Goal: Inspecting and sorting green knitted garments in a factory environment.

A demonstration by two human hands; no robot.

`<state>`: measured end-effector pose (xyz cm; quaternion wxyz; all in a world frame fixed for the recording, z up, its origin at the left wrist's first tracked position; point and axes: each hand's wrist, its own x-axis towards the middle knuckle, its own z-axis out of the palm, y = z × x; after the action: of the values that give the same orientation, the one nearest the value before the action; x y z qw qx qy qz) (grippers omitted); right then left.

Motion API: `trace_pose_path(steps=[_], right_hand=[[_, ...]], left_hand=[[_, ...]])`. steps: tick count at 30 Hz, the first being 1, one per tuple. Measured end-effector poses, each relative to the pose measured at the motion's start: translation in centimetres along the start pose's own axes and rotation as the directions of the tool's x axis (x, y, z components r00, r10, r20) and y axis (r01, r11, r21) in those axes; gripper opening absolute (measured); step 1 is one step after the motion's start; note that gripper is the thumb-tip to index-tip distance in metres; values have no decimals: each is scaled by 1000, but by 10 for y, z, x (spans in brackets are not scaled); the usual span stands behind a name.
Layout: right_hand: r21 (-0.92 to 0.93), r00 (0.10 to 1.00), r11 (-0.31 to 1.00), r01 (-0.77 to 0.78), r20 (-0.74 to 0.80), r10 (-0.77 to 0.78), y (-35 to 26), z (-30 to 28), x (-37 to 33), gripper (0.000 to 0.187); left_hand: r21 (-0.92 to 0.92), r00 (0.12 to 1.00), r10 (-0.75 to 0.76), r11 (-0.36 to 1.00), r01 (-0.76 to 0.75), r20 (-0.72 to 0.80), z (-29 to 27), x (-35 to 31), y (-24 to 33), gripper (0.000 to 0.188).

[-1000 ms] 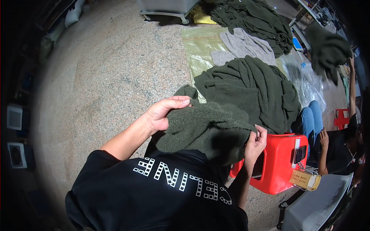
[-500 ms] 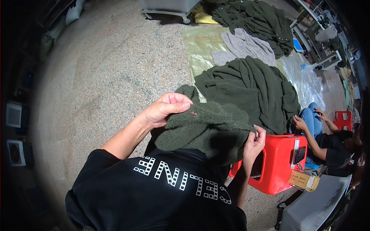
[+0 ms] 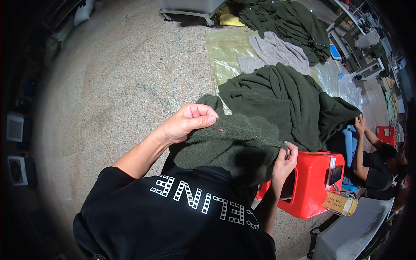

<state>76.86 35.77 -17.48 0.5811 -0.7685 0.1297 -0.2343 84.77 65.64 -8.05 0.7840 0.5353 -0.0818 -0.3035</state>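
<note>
Here's my left hand (image 3: 187,123), thumb and fingers pinching the upper left edge of a dark green fleecy piece (image 3: 201,149), which hangs between my hands over my lap; a small pinkish spot (image 3: 221,130) shows just right of that thumb, and I can't tell if it's a hole. Over on its far side my right hand (image 3: 284,164) grips the corner. Best to pull evenly, edge taut but unstretched, and tilt it out of the shadow by my right fingers. Now around me: beyond my left hand, well off, a wheeled grey bin (image 3: 190,6); past both hands, a green plastic sheet (image 3: 225,52), a grey cloth (image 3: 277,52) and a big dark green heap (image 3: 277,97). Just right of my right hand, a red stool (image 3: 314,182) cramps that elbow, a yellow box (image 3: 340,203) beside it; farther right, a co-worker's hand (image 3: 360,125) lifts the heap's edge.
</note>
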Motion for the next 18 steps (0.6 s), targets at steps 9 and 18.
trace_pose_path(steps=[9, 18], right_hand=[[4, 997, 997, -74, 2, 74, -8, 0, 0, 19], [177, 824, 984, 21, 555, -117, -120, 28, 7, 26]], left_hand=[[86, 1000, 14, 996, -13, -13, -1, -1, -1, 15], [13, 1000, -26, 1000, 26, 2, 10, -1, 1, 14]])
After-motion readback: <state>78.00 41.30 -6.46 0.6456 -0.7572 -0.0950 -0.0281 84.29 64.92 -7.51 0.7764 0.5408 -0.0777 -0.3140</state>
